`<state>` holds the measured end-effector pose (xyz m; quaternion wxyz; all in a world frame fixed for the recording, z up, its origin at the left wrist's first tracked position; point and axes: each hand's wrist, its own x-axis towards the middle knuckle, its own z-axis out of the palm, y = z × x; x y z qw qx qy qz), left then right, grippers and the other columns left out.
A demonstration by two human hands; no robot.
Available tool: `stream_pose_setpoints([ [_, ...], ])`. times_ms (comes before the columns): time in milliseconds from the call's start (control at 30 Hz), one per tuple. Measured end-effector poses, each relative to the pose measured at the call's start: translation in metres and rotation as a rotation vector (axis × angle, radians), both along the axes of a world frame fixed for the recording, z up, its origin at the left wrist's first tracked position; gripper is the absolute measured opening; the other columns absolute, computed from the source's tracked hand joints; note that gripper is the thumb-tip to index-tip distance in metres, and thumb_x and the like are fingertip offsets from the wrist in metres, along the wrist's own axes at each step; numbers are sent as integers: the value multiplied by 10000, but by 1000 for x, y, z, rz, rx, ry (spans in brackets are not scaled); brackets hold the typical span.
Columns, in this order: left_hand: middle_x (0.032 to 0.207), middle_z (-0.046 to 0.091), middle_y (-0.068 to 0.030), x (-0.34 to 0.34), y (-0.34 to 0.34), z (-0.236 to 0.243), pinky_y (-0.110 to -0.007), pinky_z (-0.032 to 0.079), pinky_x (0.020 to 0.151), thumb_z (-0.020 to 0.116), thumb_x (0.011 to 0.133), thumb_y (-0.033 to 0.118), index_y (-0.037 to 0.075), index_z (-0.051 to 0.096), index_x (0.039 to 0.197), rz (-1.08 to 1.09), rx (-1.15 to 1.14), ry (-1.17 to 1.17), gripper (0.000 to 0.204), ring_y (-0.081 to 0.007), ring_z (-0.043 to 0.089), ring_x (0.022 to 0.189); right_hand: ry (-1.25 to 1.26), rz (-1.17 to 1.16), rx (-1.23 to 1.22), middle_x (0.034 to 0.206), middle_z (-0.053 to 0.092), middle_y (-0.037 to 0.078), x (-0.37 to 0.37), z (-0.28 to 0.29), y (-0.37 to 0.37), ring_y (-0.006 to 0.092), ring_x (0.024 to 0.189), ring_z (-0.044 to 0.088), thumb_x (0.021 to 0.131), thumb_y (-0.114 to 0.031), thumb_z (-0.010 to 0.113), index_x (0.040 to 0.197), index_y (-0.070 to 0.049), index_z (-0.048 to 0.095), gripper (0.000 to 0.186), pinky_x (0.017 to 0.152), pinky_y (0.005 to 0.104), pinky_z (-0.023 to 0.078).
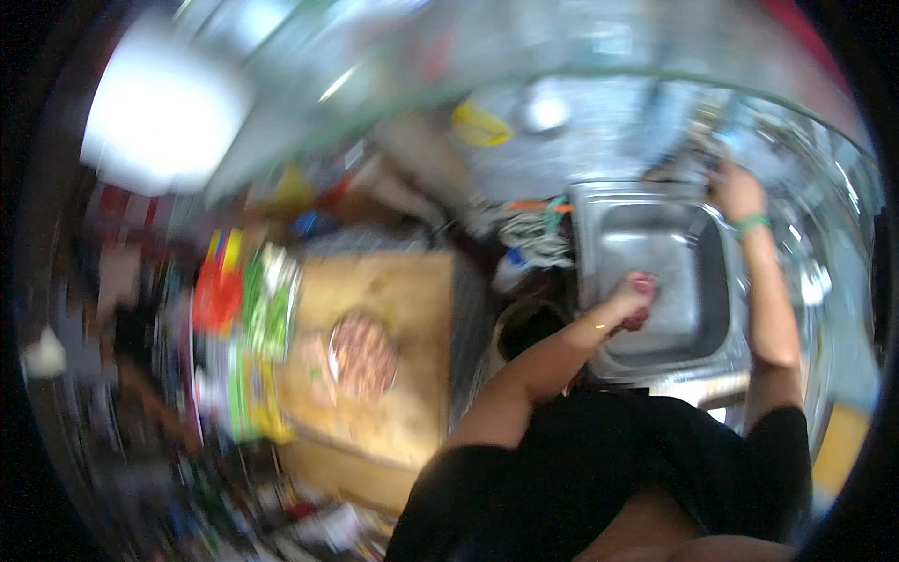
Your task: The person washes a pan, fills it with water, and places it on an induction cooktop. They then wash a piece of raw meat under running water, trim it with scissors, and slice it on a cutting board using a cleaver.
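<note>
Over the left part of the steel sink (646, 328), my left hand (635, 300) is held with its fingers curled in. It looks reddish, and what it may hold is too blurred to make out. My right hand (735, 187) reaches past the sink's far right corner, a green band (751, 224) round its wrist. Its fingers are smeared among blurred, shiny things behind the sink, so I cannot tell what they touch. On the wooden board (421, 290) to the left sits a round dish of pinkish, chopped-looking food (363, 358).
Green and white vegetables (270, 304) lie left of the board, by a red item (217, 292). A dark-mouthed container (530, 330) and a whitish cloth-like bundle (536, 236) are between board and sink. A yellow item (481, 125) and a white round one (546, 110) stand behind.
</note>
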<state>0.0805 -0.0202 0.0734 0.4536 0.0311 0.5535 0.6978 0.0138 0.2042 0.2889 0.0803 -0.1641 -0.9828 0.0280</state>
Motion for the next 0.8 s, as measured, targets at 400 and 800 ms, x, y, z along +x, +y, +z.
stream_pose_setpoints([
  [400, 1097, 582, -160, -19, 23, 55, -392, 588, 728, 548, 753, -47, -15, 432, 1259, -270, -30, -14, 520, -281, 638, 921, 439, 9, -235, 1034, 619, 170, 197, 24, -32, 353, 982, 574, 713, -263, 741, 1328, -62, 437, 716, 849, 446, 464],
  [800, 1006, 645, -171, 5, 46, 86, -392, 573, 728, 564, 719, 86, -52, 602, 1031, -446, 189, 132, 343, -282, 655, 843, 1256, -1322, -221, 1210, 572, 255, 686, -1, 292, 372, 1122, 553, 726, -340, 754, 1274, 15, 491, 704, 945, 416, 451],
])
